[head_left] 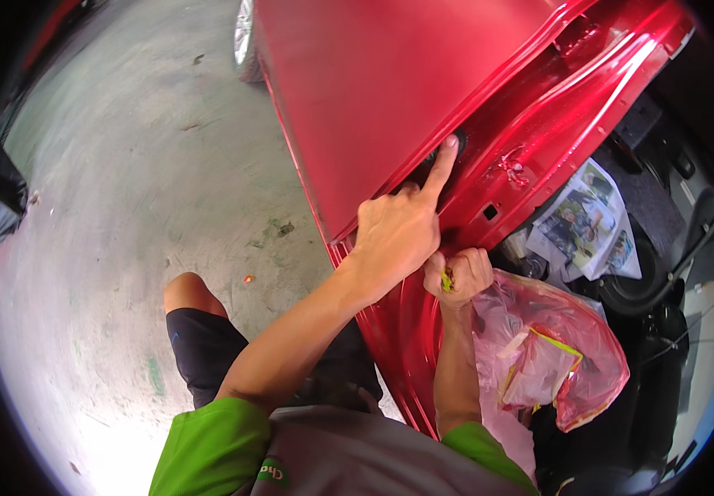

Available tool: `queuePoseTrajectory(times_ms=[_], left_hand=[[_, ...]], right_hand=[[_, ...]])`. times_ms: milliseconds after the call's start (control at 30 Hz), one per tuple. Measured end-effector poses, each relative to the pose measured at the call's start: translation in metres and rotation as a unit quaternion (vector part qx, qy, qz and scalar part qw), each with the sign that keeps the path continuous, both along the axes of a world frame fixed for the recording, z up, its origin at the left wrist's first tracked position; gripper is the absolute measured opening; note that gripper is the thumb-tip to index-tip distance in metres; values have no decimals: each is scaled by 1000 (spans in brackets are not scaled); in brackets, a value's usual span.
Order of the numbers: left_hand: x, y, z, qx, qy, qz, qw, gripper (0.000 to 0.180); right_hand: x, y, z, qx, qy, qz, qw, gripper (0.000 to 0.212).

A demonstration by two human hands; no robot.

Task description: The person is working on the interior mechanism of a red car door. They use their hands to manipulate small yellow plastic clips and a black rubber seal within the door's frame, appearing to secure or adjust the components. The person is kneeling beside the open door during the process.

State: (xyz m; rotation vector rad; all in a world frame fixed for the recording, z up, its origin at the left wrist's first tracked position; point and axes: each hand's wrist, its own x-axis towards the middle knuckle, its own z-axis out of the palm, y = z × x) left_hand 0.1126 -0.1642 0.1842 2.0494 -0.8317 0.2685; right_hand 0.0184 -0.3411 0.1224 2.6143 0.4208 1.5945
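Observation:
My left hand (398,231) reaches over the edge of a glossy red car panel (390,91). Its index finger is stretched out, with the tip on a small black round part (460,140) in the groove beside the panel; the other fingers curl under and are partly hidden. Just below it, my right hand (463,277) is closed in a fist against the red inner frame (489,178). A small yellow-green strip (446,282) pokes out between its thumb and fingers; the rest of the strip is hidden.
Pinkish clear plastic sheeting (580,372) with a yellow-green edge hangs right of my right arm. Beyond are newspaper sheets (592,219) and dark car interior parts (659,215). A wheel (245,41) stands at the far left of the panel, above the grey concrete floor (150,165).

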Motion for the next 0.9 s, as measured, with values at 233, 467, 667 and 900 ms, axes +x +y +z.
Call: queuePoseTrajectory(times_ms=[233,467,667,900], left_hand=[[-16,7,-70,-162,31,-63,984,81],[-6,-22,-25,-302,180,-132,927,74],[0,5,-14,-71,77,-38,994,78],[-15,12,-47,-265,69,-35,961,35]], right_hand=[[13,-3,-12,-1,-92,-99,991,36],[12,0,-12,19,-91,-88,992,34],[3,-7,-14,43,-70,-53,995,32],[8,2,-3,130,-62,-24,989,15]])
